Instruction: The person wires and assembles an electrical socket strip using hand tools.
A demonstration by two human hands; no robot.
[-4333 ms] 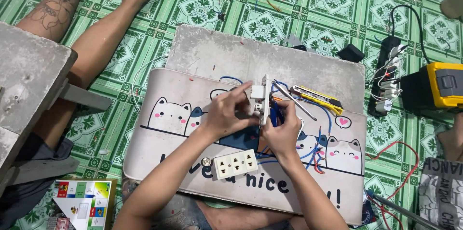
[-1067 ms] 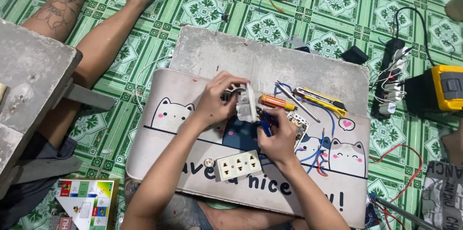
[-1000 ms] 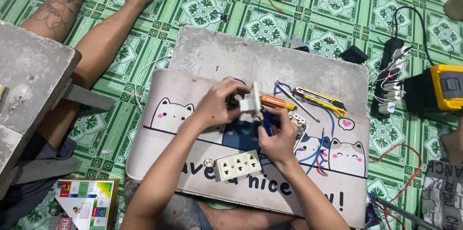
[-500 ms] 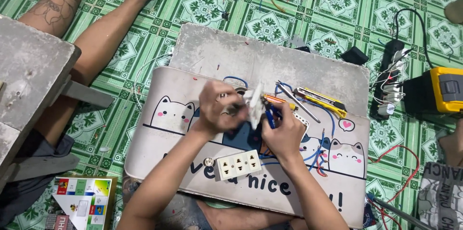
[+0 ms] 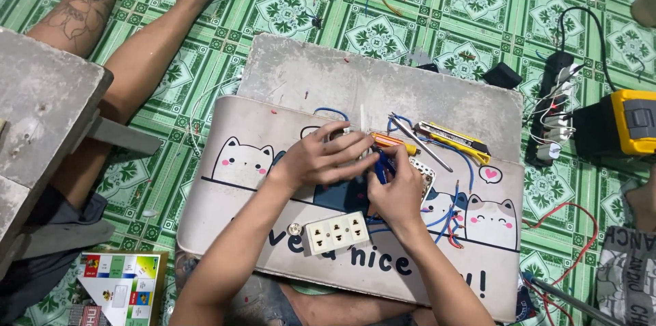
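My left hand (image 5: 322, 157) lies over a small white electrical fitting (image 5: 360, 128) at the middle of a cat-print mat (image 5: 232, 182), fingers curled around it. My right hand (image 5: 396, 193) is closed on a blue-handled tool (image 5: 380, 165) pressed against the same fitting. Blue wires (image 5: 465, 162) run out from under both hands. A white triple socket (image 5: 337, 232) lies on the mat just below my hands. An orange-handled screwdriver (image 5: 393, 143) and a yellow utility knife (image 5: 454, 141) rest just beyond my fingers.
A grey board (image 5: 328, 73) lies under the mat on the green patterned floor. Another person's bare legs (image 5: 130, 59) stretch along the left, beside a grey concrete slab (image 5: 41, 114). A black power strip (image 5: 553, 107) and a yellow device (image 5: 625, 121) sit at right. Red wires (image 5: 581, 230) trail at lower right.
My left hand has lowered and flattened over the white fitting, which stood more upright half a second ago. My right hand stays against it with the blue tool.
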